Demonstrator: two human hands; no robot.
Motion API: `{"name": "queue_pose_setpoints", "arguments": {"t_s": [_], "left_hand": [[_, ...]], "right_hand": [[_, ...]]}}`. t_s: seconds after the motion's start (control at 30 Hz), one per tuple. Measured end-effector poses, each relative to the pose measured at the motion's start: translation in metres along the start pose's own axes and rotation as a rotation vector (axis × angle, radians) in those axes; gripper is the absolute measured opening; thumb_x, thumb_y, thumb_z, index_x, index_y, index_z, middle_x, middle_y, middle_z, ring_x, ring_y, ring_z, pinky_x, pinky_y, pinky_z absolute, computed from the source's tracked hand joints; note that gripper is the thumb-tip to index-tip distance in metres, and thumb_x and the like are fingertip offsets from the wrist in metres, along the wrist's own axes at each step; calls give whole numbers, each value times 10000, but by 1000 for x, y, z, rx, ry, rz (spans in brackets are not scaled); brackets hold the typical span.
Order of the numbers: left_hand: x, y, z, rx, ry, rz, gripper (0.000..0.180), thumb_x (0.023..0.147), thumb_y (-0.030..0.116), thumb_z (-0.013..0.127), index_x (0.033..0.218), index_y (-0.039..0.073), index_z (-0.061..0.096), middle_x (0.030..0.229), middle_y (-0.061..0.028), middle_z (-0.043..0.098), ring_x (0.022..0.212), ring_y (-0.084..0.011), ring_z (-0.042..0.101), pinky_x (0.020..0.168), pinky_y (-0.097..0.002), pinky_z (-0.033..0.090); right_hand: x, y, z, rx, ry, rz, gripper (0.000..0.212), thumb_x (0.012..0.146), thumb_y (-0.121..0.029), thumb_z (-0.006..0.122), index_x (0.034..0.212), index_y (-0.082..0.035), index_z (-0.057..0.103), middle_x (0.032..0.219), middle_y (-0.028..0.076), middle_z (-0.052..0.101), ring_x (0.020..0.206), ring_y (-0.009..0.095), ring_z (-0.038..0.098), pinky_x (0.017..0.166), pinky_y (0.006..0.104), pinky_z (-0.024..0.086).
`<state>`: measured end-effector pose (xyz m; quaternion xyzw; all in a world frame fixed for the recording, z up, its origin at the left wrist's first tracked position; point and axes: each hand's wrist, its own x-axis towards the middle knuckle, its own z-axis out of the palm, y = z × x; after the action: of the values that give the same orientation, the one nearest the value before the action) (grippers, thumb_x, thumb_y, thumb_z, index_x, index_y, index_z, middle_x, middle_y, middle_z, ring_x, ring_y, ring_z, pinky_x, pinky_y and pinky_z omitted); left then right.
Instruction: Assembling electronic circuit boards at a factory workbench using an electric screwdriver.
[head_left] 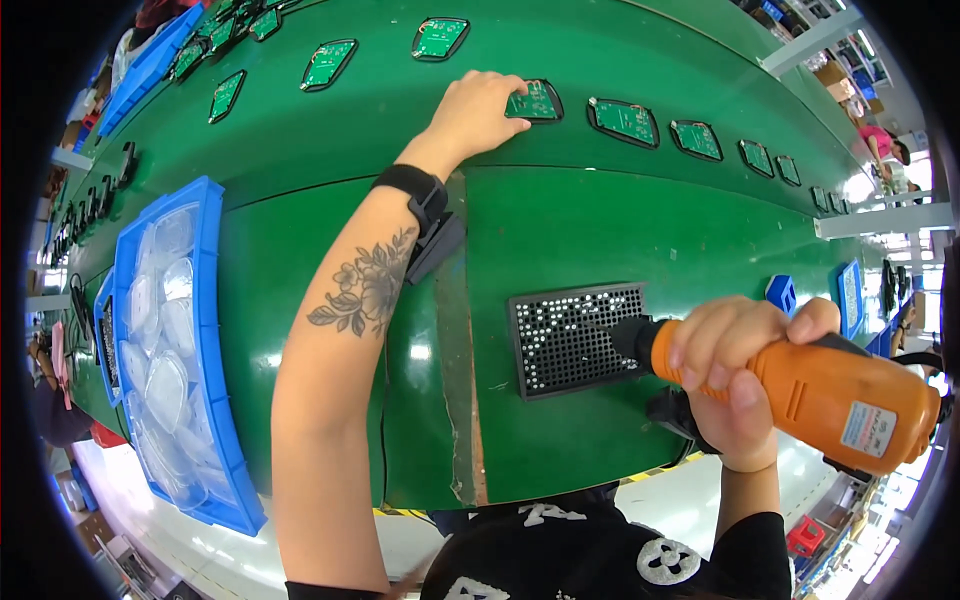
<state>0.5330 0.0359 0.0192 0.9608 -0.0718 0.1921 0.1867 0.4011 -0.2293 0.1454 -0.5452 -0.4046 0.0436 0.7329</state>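
Note:
My left hand (pixel 478 112) reaches to the far part of the green work surface. Its fingers and thumb close on the left side of a green circuit board in a black frame (pixel 541 103). In my right hand (pixel 738 345) is an orange electric screwdriver (pixel 850 395), its black nose pointing left. The nose is over the right side of a black screw tray (pixel 590 368), a grid of holes partly filled with small white-looking pieces. Whether the bit touches a piece I cannot make out.
More framed circuit boards (pixel 622 121) lie in a row along the far strip. A blue bin (pixel 212 330) of clear plastic parts stands at left. A small blue block (pixel 781 294) sits at right, near a blue tray (pixel 850 300). Another person (pixel 880 145) is far right.

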Motion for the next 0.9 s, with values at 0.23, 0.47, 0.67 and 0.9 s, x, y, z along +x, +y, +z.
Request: {"name": "queue_pose_setpoints", "arguments": {"t_s": [0.23,0.47,0.67,0.9], "left_hand": [[-55,48,-84,-134,-123,25,320,718,204,690,979,44,599,1071,-161,564,1042,-312,492,897,-373,403],[-194,162,-169,-359,-438,-17,337,634,125,719,945,60,606,1171,-167,486,1030,-355,483,869,-418,419],[-262,197,-115,-441,-335,-152,356,648,125,723,978,54,609,1221,-164,460,1065,-339,454,875,-418,399],[-270,206,-92,-399,-225,-226,362,659,123,721,997,68,605,1242,-156,454,1083,-324,436,872,-420,360]], "right_hand": [[1,19,-1,-30,18,31,418,752,75,469,1062,-93,245,649,80,483,555,179,504,592,366,496],[-1,20,0,-38,62,102,351,802,-32,483,1055,-106,251,662,50,460,567,167,498,599,343,457],[3,21,5,-21,52,136,325,832,-80,492,1058,-126,264,686,37,449,594,163,492,621,338,431],[2,25,4,-34,44,147,332,834,-71,489,1069,-126,261,690,35,444,601,162,491,624,338,428]]}}
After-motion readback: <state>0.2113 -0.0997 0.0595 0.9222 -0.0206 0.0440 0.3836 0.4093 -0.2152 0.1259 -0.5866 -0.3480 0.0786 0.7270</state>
